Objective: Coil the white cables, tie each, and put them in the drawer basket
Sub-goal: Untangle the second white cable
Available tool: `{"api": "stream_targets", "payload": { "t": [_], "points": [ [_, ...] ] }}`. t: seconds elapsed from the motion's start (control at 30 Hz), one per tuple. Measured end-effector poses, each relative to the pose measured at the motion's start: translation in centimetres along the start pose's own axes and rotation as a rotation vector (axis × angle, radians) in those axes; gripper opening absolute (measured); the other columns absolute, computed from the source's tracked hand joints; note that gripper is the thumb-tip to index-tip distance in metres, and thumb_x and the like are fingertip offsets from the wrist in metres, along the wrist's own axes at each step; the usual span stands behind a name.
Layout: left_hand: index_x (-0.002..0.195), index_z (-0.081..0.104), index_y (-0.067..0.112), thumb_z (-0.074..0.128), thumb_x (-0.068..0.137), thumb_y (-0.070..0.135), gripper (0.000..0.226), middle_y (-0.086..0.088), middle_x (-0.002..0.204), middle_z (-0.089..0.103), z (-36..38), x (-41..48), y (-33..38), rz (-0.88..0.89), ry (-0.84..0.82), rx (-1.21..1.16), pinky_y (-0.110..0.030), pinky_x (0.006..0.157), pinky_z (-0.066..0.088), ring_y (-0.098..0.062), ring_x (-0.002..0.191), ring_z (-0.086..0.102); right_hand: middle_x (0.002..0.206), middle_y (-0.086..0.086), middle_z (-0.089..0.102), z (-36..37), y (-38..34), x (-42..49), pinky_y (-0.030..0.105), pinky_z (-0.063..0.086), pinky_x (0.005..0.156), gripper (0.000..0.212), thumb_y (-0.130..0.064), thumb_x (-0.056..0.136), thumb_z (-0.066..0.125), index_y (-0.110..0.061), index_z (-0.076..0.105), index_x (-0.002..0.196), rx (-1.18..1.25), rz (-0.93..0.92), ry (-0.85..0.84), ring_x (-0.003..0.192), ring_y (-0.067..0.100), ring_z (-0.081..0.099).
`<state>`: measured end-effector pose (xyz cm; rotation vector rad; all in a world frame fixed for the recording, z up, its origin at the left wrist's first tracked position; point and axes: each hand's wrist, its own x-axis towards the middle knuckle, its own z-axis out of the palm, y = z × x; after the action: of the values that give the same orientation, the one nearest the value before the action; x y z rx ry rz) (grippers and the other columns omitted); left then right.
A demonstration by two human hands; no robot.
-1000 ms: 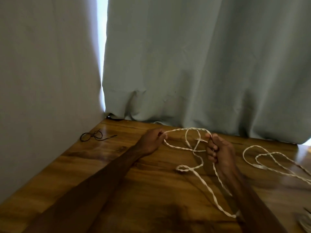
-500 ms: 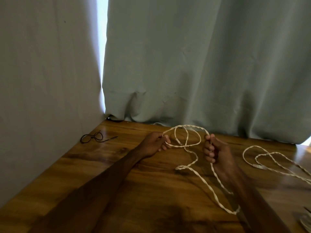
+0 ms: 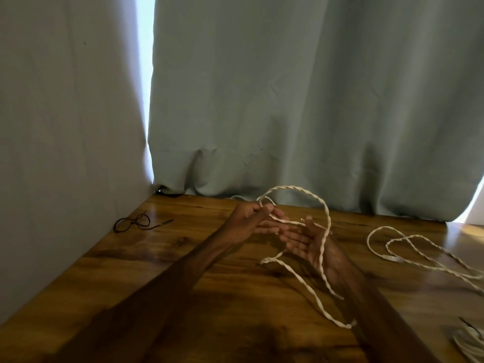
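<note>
Head view: the left hand (image 3: 247,221) pinches a twisted white cable (image 3: 296,190) between thumb and fingertips, with the other fingers loosely extended. The cable arches up from the pinch as one loop and comes down onto the right hand (image 3: 305,243). That hand is palm up, fingers straight and close together, with the strand draped across the palm and not gripped. The hands are just beside each other above the brown wooden table (image 3: 183,258), mid-far. The cable tails trail near-right onto the table. A second white twisted cable (image 3: 391,258) lies loose on the table at right, well apart. A thin black wire loop (image 3: 136,222) is far left. A blurred white bundle (image 3: 468,344) is at the near-right corner. A grey-green curtain (image 3: 288,100) hangs behind.
</note>
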<state>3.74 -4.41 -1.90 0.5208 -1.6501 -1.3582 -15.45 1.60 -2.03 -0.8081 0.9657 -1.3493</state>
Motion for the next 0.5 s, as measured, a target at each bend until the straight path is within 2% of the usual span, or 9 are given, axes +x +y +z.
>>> {"api": "stream_targets", "payload": {
  "t": [0.1,0.17,0.2,0.27,0.33,0.4,0.5],
  "points": [
    [0.124,0.069,0.0,0.055,0.106,0.02,0.03,-0.012,0.115,0.076,0.0,-0.3,-0.1,-0.028,-0.057,0.12,-0.043,0.093,0.061,-0.032,0.107,0.074,0.113,0.024,0.071,-0.9,-0.3,0.6,0.035,0.065,0.067,0.036,-0.016,0.105,0.049,0.006,0.052,0.134,0.181,-0.086,0.054,0.094,0.033,0.073],
    [0.131,0.066,0.007,0.066,0.099,0.014,0.032,-0.011,0.117,0.076,-0.6,-0.4,-0.3,-0.016,-0.079,0.22,-0.05,0.096,0.058,-0.03,0.108,0.074,0.116,0.02,0.07,-1.1,-0.6,0.7,0.036,0.063,0.073,0.031,-0.014,0.107,0.044,0.003,0.055,0.131,0.181,-0.145,0.053,0.102,0.03,0.071],
    [0.134,0.064,0.01,0.07,0.096,0.011,0.039,-0.009,0.119,0.075,-1.0,-0.5,-0.4,0.004,-0.091,0.297,-0.049,0.098,0.057,-0.027,0.11,0.073,0.113,0.016,0.072,-1.1,-0.8,0.6,0.037,0.061,0.076,0.028,-0.014,0.108,0.042,-0.001,0.058,0.127,0.15,-0.179,0.058,0.101,0.027,0.071],
    [0.136,0.063,0.012,0.071,0.094,0.007,0.042,-0.002,0.125,0.072,-2.0,-0.4,-0.2,0.075,-0.072,0.51,-0.043,0.1,0.057,-0.015,0.113,0.071,0.095,0.007,0.07,-1.1,-1.1,0.7,0.035,0.056,0.078,0.027,-0.013,0.109,0.038,-0.009,0.062,0.121,0.01,-0.272,0.086,0.086,0.019,0.069],
    [0.135,0.064,0.016,0.064,0.099,0.011,0.037,0.003,0.128,0.07,-2.9,-0.2,0.2,0.174,0.031,0.713,-0.037,0.1,0.056,-0.005,0.114,0.067,0.078,0.005,0.062,-0.9,-0.9,1.0,0.036,0.052,0.075,0.029,-0.016,0.11,0.037,-0.011,0.063,0.121,-0.168,-0.381,0.107,0.073,0.018,0.061],
    [0.136,0.062,0.014,0.055,0.1,0.009,0.037,-0.001,0.133,0.066,-3.4,0.0,0.8,0.341,0.184,0.877,-0.037,0.104,0.052,-0.008,0.12,0.061,0.071,0.004,0.059,-0.4,-0.3,1.4,0.038,0.049,0.074,0.032,-0.019,0.11,0.036,-0.011,0.065,0.12,-0.351,-0.466,0.108,0.067,0.018,0.056],
    [0.137,0.056,0.009,0.056,0.098,0.001,0.039,-0.007,0.138,0.057,-2.7,-0.1,2.1,0.627,0.48,0.97,-0.036,0.107,0.049,-0.016,0.127,0.054,0.066,0.004,0.055,1.1,0.9,2.2,0.021,0.05,0.062,0.031,-0.018,0.111,0.036,-0.012,0.066,0.118,-0.543,-0.547,0.073,0.056,0.007,0.054]
  ]
}}
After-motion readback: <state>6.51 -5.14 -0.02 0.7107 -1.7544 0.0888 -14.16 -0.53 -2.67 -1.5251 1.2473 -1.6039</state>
